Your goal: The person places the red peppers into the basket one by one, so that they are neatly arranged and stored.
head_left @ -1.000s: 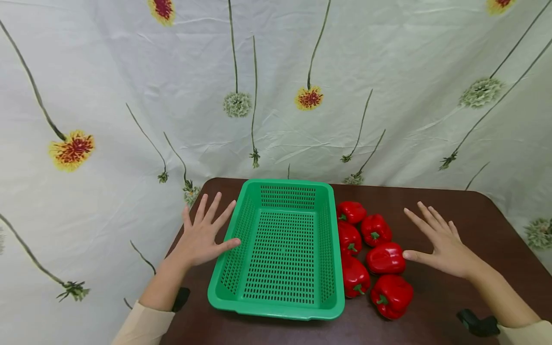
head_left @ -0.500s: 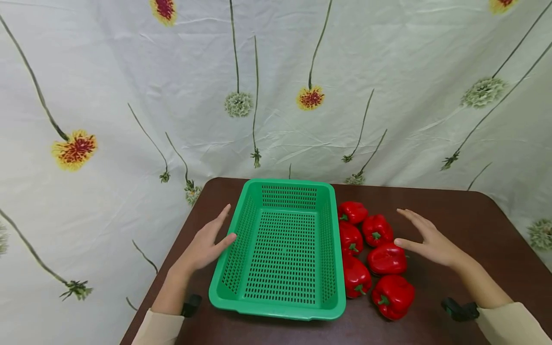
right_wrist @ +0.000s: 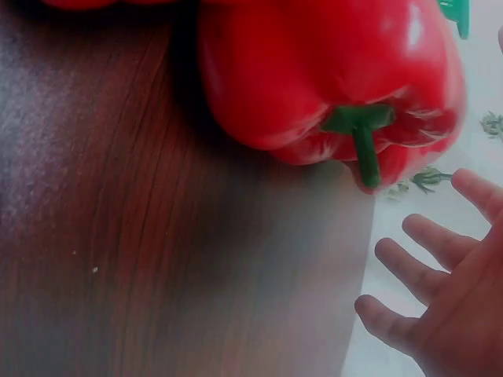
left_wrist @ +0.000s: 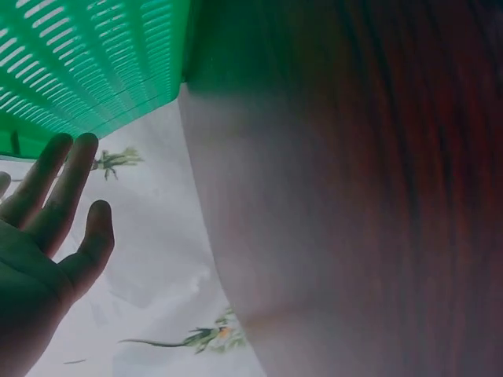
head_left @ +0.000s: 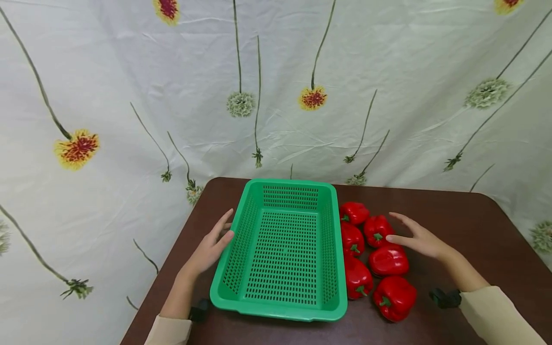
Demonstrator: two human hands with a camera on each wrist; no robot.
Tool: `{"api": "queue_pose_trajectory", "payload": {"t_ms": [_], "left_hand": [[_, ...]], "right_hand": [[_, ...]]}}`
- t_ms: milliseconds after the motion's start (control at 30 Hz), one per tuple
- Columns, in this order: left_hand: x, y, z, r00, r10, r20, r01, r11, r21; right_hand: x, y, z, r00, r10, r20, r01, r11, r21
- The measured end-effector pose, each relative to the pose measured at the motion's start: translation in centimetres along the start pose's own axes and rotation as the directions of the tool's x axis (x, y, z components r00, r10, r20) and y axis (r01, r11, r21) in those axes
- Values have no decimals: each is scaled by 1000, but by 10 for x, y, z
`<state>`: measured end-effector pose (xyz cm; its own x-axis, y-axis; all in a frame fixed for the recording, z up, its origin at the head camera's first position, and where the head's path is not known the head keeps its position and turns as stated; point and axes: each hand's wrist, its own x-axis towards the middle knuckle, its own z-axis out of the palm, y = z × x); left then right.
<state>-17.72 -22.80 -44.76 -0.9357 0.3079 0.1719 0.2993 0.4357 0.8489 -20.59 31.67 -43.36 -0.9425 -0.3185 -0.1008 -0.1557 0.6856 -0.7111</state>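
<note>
A green perforated plastic basket (head_left: 278, 311) stands on the dark wooden table, with nothing inside it. My left hand (head_left: 208, 251) is at its left rim, thumb and fingers spread apart and holding nothing. Several red bell peppers with green stems lie in a cluster along the basket's right side. Over the right of that cluster hovers my right hand (head_left: 420, 239), its thumb overlapping a rear bell pepper (head_left: 377, 231) in the head view. In the right wrist view, a bell pepper (right_wrist: 338, 71) fills the top, and the right hand's fingers (right_wrist: 413, 271) are extended and apart from it.
The brown table (head_left: 457, 220) has rounded far corners and reaches back to a pale flower-printed cloth (head_left: 276, 134). The nearest bell pepper (head_left: 394, 298) sits toward the front of the table. A black strap device (head_left: 445, 298) is on the right wrist.
Both hands have moved inward, the left toward the basket's rim and the right toward the bell peppers. Their widely fanned fingers have drawn closer together. Basket and peppers stay in place.
</note>
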Motion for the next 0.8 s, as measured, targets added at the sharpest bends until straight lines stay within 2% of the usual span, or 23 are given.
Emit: {"api": "queue_pose_trajectory", "payload": {"t_ms": [300,433,600,800], "left_hand": [[2,-5,9,1000,-22,-21,20,995,-95],[3,-7,11,1000,-6,-15,4,991,-133],[2,-8,12,1000,9,-21,-12,988,-154],[1,-9,12,999,-29,-31,24,987,-156]], "right_hand": [[11,3,6,1000,-13,9,13,999,37],[14,5,9,1000,-26,10,26,998,57],[18,5,12,999,-28,16,27,997,78],[23,8,14,1000,-18,17,17,995,93]]}}
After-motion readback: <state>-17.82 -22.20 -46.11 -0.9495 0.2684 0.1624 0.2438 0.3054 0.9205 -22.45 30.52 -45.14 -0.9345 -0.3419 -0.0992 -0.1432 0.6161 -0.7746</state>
